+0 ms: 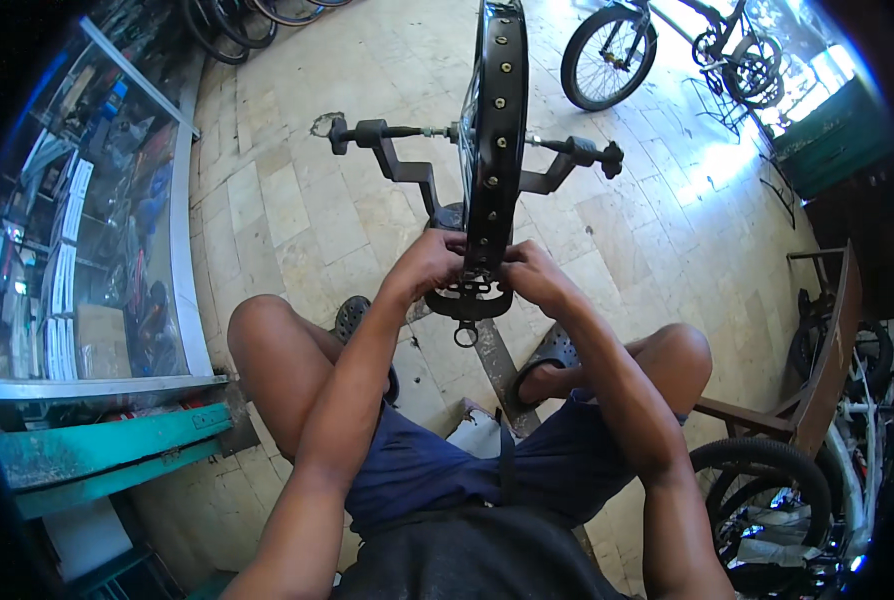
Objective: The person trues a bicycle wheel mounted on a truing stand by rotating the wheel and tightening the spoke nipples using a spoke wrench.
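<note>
A black bicycle rim (497, 110) with a row of nipples along its face stands upright in a black truing stand (467, 308), axle across the stand's two arms. My left hand (429, 262) is at the rim's lower left side, fingers curled in toward the spokes, their tips partly hidden. My right hand (535, 275) is at the lower right side, beside the stand's gauge, fingers bent and closed against the rim area. What either hand grips there is too hidden to name.
A glass display case (182, 260) and teal bench (107, 445) are on my left. A folding bicycle (612, 60) stands at back right, other wheels (227, 30) at back left. A green cabinet (827, 135), brown wooden frame (822, 370) and bike parts (767, 450) are on my right.
</note>
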`<state>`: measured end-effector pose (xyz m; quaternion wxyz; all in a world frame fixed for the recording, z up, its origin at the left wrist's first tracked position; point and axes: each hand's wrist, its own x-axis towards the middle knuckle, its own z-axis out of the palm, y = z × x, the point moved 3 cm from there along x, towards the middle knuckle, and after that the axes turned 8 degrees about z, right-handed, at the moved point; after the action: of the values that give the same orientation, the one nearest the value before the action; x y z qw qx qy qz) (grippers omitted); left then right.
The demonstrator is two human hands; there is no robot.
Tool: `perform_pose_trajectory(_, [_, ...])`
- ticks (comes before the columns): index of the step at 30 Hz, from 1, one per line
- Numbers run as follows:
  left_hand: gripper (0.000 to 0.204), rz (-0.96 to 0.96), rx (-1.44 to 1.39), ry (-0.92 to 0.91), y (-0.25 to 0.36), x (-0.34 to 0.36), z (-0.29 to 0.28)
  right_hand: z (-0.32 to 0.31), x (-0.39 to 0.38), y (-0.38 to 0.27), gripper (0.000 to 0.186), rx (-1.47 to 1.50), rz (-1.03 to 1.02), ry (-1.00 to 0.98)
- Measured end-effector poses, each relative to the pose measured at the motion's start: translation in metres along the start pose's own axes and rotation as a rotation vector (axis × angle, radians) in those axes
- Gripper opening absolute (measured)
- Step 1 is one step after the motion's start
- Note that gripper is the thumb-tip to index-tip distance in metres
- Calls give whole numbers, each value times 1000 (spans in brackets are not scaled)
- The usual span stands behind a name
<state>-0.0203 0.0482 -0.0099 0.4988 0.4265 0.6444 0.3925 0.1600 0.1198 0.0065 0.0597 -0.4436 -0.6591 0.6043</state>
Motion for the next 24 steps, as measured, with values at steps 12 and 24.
perform_pose_trajectory(12, [18, -27, 289, 158, 33, -19, 8, -4, -1, 0, 22, 326, 53, -46])
perform_pose_trajectory(24, [21, 16, -293, 48, 4, -11, -5, 13, 2, -6, 23, 106, 32, 170])
